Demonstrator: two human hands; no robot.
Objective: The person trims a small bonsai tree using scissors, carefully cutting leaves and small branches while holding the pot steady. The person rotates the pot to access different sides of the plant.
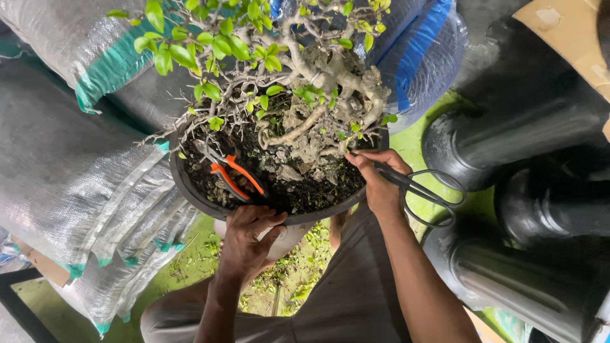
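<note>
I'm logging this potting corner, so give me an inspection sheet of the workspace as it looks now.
Surface: green floor littered with leaf clippings.
Job's things: bonsai tree in a dark round pot; black scissors.
Clutter: orange-handled pliers lying on the soil.
Hands: left hand grips the pot's near rim; right hand holds the scissors at the trunk base.
Cables: nothing seen.
Surroundings: woven sacks on the left, black plastic pots stacked on the right.
</note>
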